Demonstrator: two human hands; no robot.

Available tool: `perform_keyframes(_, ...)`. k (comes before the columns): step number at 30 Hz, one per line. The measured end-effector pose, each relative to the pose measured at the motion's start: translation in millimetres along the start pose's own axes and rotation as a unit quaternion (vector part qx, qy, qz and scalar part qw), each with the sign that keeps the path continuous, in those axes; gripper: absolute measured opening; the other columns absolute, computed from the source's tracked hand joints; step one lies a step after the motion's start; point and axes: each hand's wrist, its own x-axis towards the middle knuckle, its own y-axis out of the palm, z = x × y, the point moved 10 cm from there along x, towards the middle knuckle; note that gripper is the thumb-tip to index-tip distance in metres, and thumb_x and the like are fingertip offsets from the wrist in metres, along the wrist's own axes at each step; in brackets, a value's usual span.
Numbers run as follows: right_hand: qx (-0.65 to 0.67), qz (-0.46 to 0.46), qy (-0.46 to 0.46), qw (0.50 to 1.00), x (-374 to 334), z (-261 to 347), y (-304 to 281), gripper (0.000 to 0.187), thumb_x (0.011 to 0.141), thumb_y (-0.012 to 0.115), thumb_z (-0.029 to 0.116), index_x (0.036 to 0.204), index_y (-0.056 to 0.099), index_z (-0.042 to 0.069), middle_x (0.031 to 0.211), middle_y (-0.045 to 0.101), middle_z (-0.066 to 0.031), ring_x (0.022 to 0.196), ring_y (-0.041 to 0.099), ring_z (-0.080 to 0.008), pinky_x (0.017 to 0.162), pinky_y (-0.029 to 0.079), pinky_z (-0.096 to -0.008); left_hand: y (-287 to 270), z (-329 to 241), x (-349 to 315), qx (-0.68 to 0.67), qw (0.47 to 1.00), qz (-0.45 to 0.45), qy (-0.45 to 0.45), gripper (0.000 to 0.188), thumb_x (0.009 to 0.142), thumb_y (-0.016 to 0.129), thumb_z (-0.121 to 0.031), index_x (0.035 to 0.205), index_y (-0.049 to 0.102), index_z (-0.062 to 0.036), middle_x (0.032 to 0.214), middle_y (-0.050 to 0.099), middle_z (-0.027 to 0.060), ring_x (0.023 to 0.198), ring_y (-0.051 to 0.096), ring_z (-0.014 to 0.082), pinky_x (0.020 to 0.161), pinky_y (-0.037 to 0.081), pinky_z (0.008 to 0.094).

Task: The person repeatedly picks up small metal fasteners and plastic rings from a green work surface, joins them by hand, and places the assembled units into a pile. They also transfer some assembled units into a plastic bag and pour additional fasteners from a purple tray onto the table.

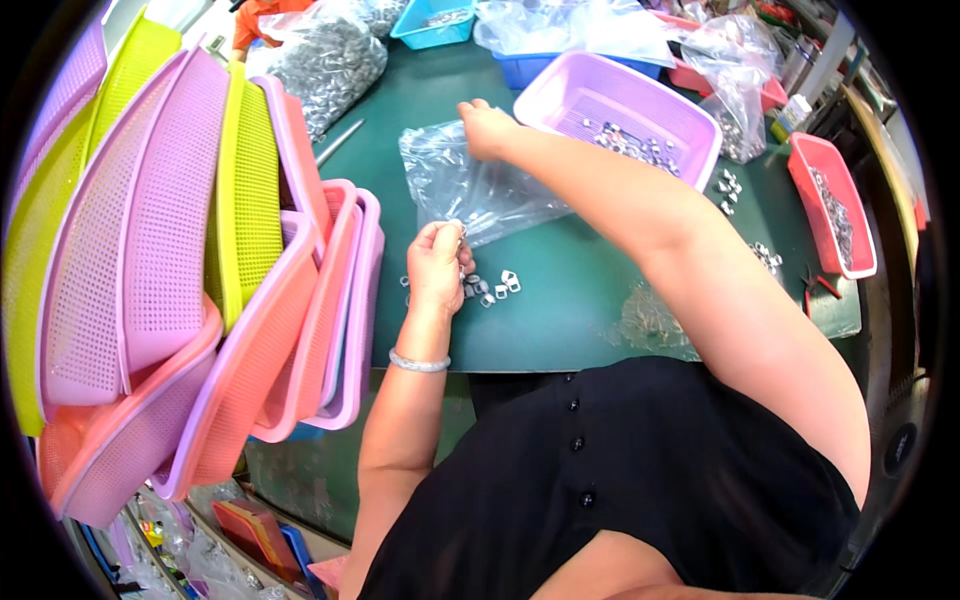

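A clear plastic bag (480, 185) lies flat on the green tabletop in front of me. At its far edge my right hand (487, 132) is closed with curled fingers and appears to grip the plastic; its fingertips are partly hidden. My left hand (437, 265), a pale bangle on its wrist, is closed by the bag's near edge. Small silvery metal pieces show between its fingers. Beside that hand, several small square metal buckles (488, 288) lie loose on the table. Beyond my right forearm, a lilac plastic basket (560, 85) holds more small metal pieces.
Stacked lilac, coral and lime baskets (175, 220) crowd the left side. A big bag of metal parts (325, 65) stands at the back left. A coral tray (868, 262) of parts and red-handled pliers (826, 287) are on the right. A blue bin (525, 70) sits behind.
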Motion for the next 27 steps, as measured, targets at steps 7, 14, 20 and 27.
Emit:
perform_keyframes(7,-0.027,-0.016,0.013,0.999,6.3,-8.4,5.3,0.033,0.068,0.059,0.004,0.1,0.055,-0.001,0.105,0.052,-0.022,0.095,0.058,-0.0339,0.08,0.049,-0.0392,16.0,-20.8,33.8,-0.192,0.979,0.036,-0.062,0.018,0.088,0.05,-0.02,0.075,0.046,-0.0073,0.064,0.046,0.0031,0.05,0.043,0.0101,0.042,0.033,0.0241)
perform_keyframes(14,-0.039,-0.134,-0.138,0.981,-67.0,50.4,-43.6,0.019,0.068,0.057,0.004,0.087,0.055,0.004,0.091,0.052,-0.0162,0.075,0.06,-0.0327,0.067,0.05,-0.0409,67.4,-87.6,88.5,-0.288,0.951,0.102,-0.047,0.02,0.085,0.051,-0.023,0.077,0.047,-0.005,0.068,0.045,0.0071,0.05,0.043,0.0123,0.044,0.034,0.025)
perform_keyframes(20,-0.088,-0.227,-0.251,0.937,-107.6,79.9,-72.9,0.012,0.07,0.055,0.01,0.081,0.051,0.006,0.083,0.047,-0.0091,0.076,0.058,-0.0246,0.06,0.05,-0.0353,105.2,-106.0,110.7,-0.07,0.98,0.139,-0.122,0.018,0.084,0.055,-0.019,0.075,0.048,-0.0042,0.061,0.047,0.0039,0.047,0.042,0.0113,0.039,0.033,0.0234)
perform_keyframes(27,0.017,-0.323,-0.255,0.911,-121.0,74.9,-99.5,0.008,0.073,0.055,0.008,0.08,0.051,0.006,0.083,0.048,-0.0101,0.075,0.057,-0.0271,0.061,0.05,-0.0363,82.2,-106.1,118.9,0.299,0.944,0.073,-0.118,0.015,0.083,0.056,-0.018,0.077,0.054,-0.0038,0.066,0.053,0.0031,0.049,0.046,0.0098,0.04,0.038,0.0235)
